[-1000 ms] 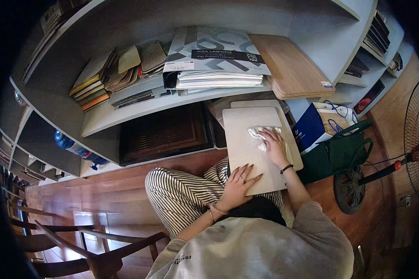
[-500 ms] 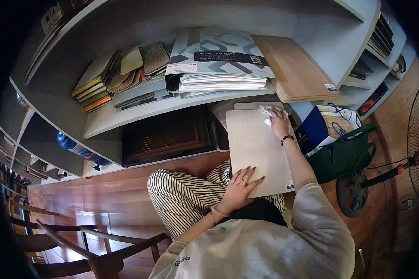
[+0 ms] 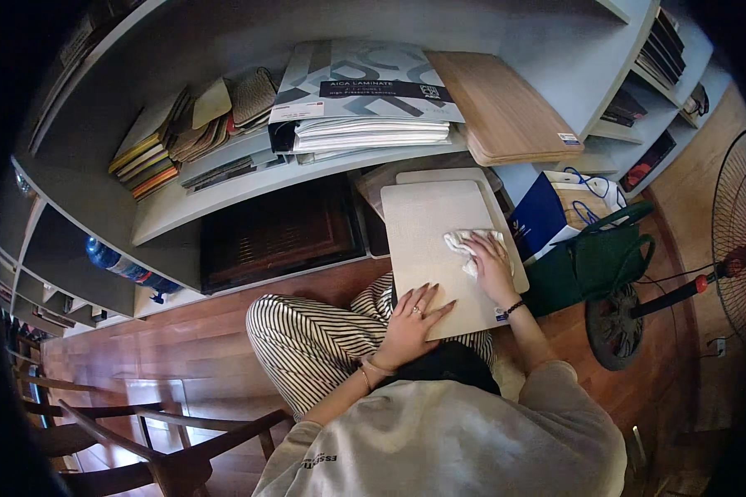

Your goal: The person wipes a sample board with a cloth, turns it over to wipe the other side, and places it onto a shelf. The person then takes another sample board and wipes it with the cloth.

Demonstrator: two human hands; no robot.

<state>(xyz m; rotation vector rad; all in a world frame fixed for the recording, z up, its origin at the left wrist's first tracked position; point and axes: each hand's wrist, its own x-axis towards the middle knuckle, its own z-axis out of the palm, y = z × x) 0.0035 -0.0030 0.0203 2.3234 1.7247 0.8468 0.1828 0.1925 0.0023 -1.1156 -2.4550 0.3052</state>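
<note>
A pale beige laminate sample board (image 3: 423,236) with rounded corners lies tilted across my lap, a small blue-and-white label at its near right corner. My left hand (image 3: 414,325) rests on the near left part of the board, its fingers spread flat. On the right side of the board my right hand (image 3: 492,267) presses a crumpled white cloth (image 3: 461,242) against the surface, partly covering it. Behind the far edge of this board, another light sample board (image 3: 441,176) shows, mostly hidden.
On the shelf (image 3: 182,205) ahead stand a thick patterned binder (image 3: 365,83), wood-grain boards (image 3: 514,116) and smaller samples (image 3: 145,137). To my right are a blue-and-white paper bag (image 3: 547,215), a green bag (image 3: 593,265) and a fan (image 3: 733,224). A wooden chair (image 3: 182,451) stands at left.
My right hand has drawn the white cloth from the board's far right corner down toward me, to its middle right. My left hand stays on the board. The view has shifted slightly.
</note>
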